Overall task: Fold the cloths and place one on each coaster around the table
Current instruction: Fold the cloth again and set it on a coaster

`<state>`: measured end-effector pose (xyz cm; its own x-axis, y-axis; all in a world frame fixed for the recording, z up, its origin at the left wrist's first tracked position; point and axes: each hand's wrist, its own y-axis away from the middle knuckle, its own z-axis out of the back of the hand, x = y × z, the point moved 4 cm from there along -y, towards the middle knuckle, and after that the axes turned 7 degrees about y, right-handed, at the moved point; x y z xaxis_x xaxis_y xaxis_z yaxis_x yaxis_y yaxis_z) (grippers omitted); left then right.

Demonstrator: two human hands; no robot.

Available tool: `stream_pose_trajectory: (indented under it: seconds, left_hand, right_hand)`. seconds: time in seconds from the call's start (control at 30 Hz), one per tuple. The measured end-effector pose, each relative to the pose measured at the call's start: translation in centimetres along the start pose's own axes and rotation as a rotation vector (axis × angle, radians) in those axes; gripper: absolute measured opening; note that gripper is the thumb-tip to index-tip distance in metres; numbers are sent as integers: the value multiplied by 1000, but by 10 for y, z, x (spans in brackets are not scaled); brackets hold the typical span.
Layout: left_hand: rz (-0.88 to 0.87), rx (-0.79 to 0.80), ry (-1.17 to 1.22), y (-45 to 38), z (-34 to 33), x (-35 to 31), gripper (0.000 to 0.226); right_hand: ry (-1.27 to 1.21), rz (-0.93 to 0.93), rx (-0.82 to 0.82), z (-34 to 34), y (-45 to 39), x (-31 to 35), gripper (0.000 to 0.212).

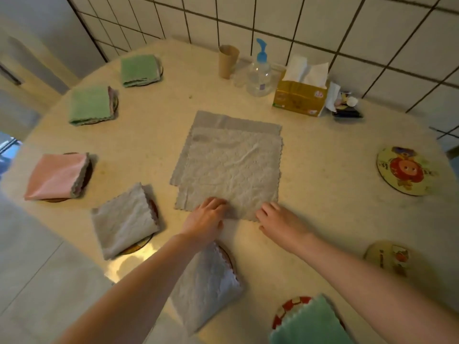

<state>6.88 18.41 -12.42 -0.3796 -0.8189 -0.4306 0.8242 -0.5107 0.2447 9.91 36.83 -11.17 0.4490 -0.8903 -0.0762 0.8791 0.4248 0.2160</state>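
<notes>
Grey cloth (pixel 229 167) lies flat at table (pixel 323 199) centre, a second grey layer showing beneath at far and left edges. Left hand (pixel 207 217) and right hand (pixel 278 218) at near hem, fingers bent onto it; pinch or press: cannot tell. Recommend: lift top layer only, align corners w/ far edge, smooth crease. Two bare coasters, nearer coaster (pixel 387 258) and far coaster (pixel 404 170), at right.

A round cream table (pixel 323 207) carries a spread grey cloth (pixel 231 167), cloth-topped coasters, two bare coasters (pixel 403 170), a tissue box (pixel 299 99), a pump bottle (pixel 259 75) and a cardboard tube (pixel 227 61).
</notes>
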Motion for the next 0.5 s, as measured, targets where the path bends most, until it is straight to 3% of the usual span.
stream_pose_trajectory:
  seconds: [0.17, 0.27, 0.37, 0.5]
  left_hand:
    - [-153, 69, -53, -12, 0, 25, 48]
    - [-170, 71, -71, -16, 4, 27, 47]
    - [-143, 36, -79, -21, 12, 26, 46]
    - [-1, -83, -6, -33, 36, 45, 33]
  right_hand:
    - [48, -18, -19, -2, -12, 4, 44]
    - [-43, -127, -12, 5, -24, 1, 29]
    - [-227, -309, -157, 25, -31, -13, 9]
    - [-178, -400, -350, 66, -39, -29, 11]
